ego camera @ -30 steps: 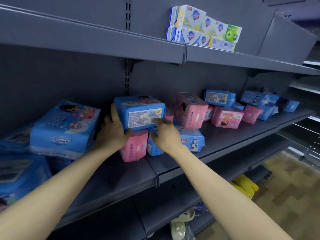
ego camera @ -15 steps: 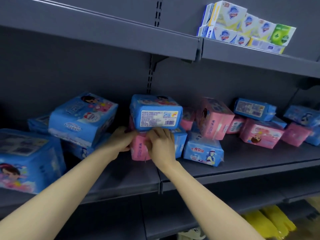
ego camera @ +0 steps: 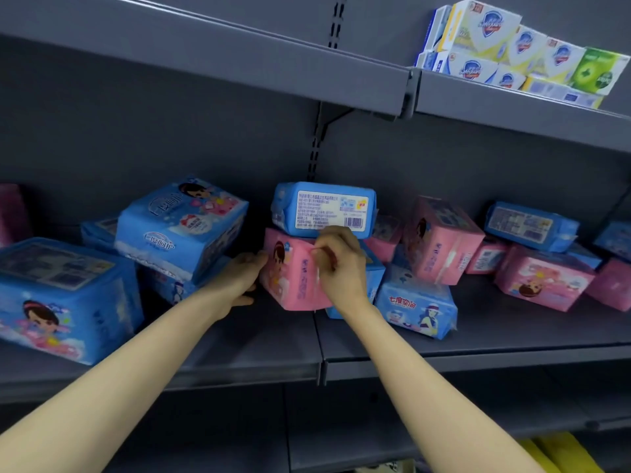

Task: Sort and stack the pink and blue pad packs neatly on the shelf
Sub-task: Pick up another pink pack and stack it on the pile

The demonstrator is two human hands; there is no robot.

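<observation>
Hands meet on one pink pad pack (ego camera: pixel 290 278), which stands on the grey shelf (ego camera: pixel 239 346) right at the seam between two shelf boards, one corner turned toward me. My left hand (ego camera: pixel 243 275) is released: its fingers lie straight and press against the pack's left face. My right hand (ego camera: pixel 338 264) is grasping the pack, with curled fingers on the upper front edge of its right side.

A blue pad pack with a barcode label (ego camera: pixel 324 209) lies flat on top of the pink one, label facing me, and its lower edge touches my right knuckles. Just right of my right wrist, a blue pack printed with a hat-wearing figure (ego camera: pixel 416 305) rests on the shelf. Beyond it a second pink pack (ego camera: pixel 440 240) leans tilted. Farther right, another blue pack (ego camera: pixel 531 225) sits on a pink pack with a cartoon face (ego camera: pixel 543 278).

To my left, a large blue pack (ego camera: pixel 181 227) is stacked on smaller blue ones, and a bigger blue bundle (ego camera: pixel 54 295) sits near the shelf's front edge. On the upper shelf (ego camera: pixel 239 63), at the right, soap boxes (ego camera: pixel 495 39) are piled, with a green box (ego camera: pixel 599 70) at the end.
</observation>
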